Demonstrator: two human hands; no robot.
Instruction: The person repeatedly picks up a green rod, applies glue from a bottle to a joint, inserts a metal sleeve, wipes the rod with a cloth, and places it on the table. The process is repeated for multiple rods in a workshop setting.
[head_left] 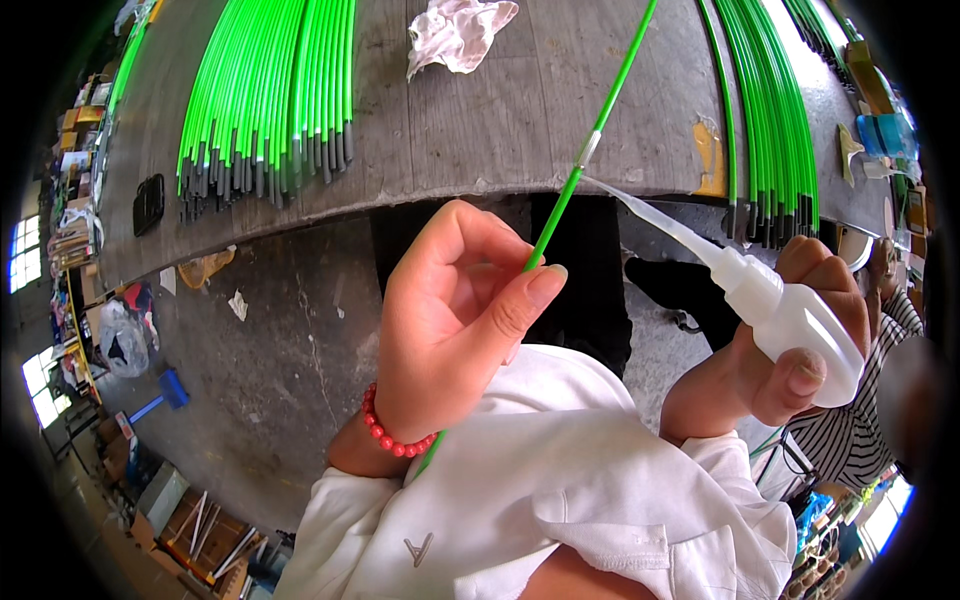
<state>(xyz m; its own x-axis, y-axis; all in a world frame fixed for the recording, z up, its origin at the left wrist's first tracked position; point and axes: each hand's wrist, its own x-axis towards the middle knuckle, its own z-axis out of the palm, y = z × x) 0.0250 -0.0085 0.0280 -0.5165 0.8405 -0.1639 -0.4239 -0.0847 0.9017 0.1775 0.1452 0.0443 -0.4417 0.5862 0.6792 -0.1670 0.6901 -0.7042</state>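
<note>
While the left hand [455, 315] pinches a thin green rod [590, 140] between thumb and curled fingers, the right hand [790, 340] is wrapped around a white squeeze bottle [790, 315] whose long clear nozzle [650, 212] reaches up and leftward to the rod. The nozzle's tip meets the rod at a short silvery band [588, 149] on the shaft, just above the front edge of the grey workbench [480, 120]. The left fingers are closed on the rod, thumb tip pressed against it near the fingernail; the right fingers are closed round the bottle's body, thumb on its lower end. From the left hand the rod runs up and to the right across the workbench and out of the top of the view, and its lower part passes behind the left wrist, where a red bead bracelet [392, 432] sits, showing again beside the white sleeve [540, 490].

On the workbench, left of the rod, lies a broad bundle of green rods with dark ends [270, 90], the ends pointing toward the bench's front edge. Right of the rod lies a second bundle of the same kind [775, 120]. A crumpled white cloth [455, 35] rests on the bench just left of the rod, near the top. Below the bench's edge is bare concrete floor [270, 340]. At the right rim, beside the bottle, part of another person in a striped top [860, 430] shows
</note>
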